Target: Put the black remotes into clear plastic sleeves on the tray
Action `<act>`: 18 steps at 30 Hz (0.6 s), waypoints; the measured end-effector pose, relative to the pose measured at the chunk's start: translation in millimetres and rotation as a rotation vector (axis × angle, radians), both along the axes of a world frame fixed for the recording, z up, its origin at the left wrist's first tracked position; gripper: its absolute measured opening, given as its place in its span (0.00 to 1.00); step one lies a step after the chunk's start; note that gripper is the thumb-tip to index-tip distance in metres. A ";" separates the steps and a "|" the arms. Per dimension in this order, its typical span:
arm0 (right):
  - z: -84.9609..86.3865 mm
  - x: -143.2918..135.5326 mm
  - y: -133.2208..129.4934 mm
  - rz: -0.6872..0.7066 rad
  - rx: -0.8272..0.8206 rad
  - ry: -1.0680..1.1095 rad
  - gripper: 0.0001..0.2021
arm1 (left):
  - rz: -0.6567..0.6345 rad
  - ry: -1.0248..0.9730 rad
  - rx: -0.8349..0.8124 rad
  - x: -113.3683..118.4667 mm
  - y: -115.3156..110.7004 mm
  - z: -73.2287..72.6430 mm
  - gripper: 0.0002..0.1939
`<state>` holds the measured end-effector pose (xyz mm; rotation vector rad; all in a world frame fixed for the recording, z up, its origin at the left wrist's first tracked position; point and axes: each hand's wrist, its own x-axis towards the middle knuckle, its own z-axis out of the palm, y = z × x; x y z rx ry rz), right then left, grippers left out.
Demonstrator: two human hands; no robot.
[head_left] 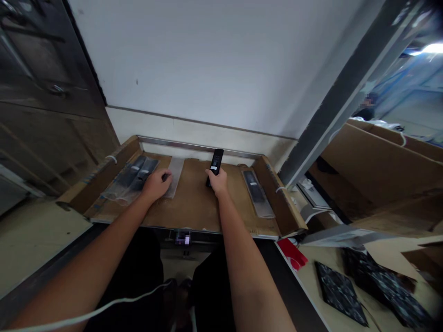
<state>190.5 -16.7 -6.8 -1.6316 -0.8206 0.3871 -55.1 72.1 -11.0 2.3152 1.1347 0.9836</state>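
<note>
My right hand (219, 181) grips a black, remote-like device (217, 159) that stands out beyond the fingers, with a small white label on it. My left hand (157, 184) has its fingers curled round a small dark thing, at the edge of a clear plastic sleeve (176, 173) lying on the cardboard. Left of that hand, dark devices in clear bags (133, 175) lie side by side. Another bagged device (254, 186) is at the right of the cardboard-lined tray (194, 207).
Raised cardboard walls (282, 196) bound the tray's sides. A white wall (207, 60) rises behind it. At right are a large cardboard box (384, 170), a red item (292, 253) and black patterned packages (341, 290). A person (367, 106) is in the distance.
</note>
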 end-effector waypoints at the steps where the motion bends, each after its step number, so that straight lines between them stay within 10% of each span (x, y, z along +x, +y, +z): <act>1: 0.1 0.0 0.2 0.000 -0.003 0.003 0.17 | 0.001 0.001 0.004 0.1 0.4 0.0 0.11; 18: 0.9 -0.8 -1.1 -0.001 -0.003 0.001 0.17 | 0.000 0.029 0.009 3.1 -3.3 3.4 0.10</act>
